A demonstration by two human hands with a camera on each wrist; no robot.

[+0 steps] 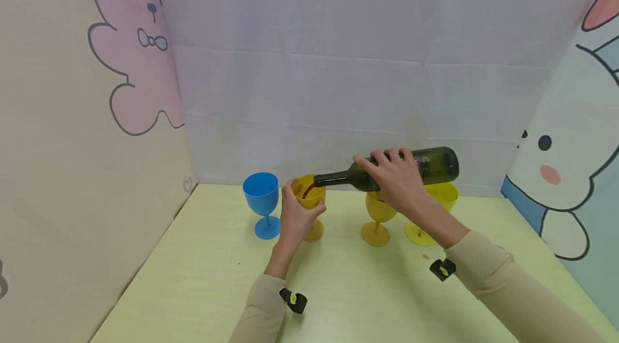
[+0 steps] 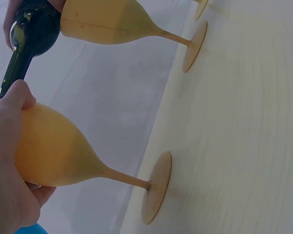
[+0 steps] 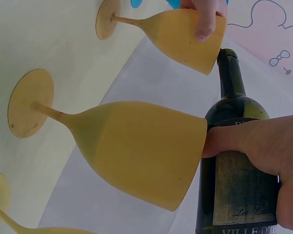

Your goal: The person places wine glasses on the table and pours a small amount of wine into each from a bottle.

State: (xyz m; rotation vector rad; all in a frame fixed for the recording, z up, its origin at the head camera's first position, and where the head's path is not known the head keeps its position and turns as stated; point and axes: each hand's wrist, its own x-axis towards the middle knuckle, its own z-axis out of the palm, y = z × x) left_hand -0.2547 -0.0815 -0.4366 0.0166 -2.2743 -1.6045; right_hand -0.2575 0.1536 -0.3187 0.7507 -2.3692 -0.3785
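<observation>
My right hand (image 1: 394,179) grips a dark green wine bottle (image 1: 437,165) round its body, tipped with the neck pointing left. Red liquid runs from its mouth into an orange-yellow goblet (image 1: 314,200). Around that goblet's bowl my left hand (image 1: 297,214) is curled, thumb on the near right side. In the left wrist view the held goblet's foot (image 2: 157,187) stands on the table. A second orange-yellow goblet (image 3: 141,151) stands beneath the bottle, its rim close to my right fingers. The bottle's label (image 3: 246,195) shows in the right wrist view.
A blue goblet (image 1: 261,195) stands just left of my left hand. Behind my right wrist is a brighter yellow goblet (image 1: 447,195). The pale yellow table (image 1: 203,278) meets a white cloth backdrop (image 1: 338,90) at the back, with cartoon-printed panels at both sides.
</observation>
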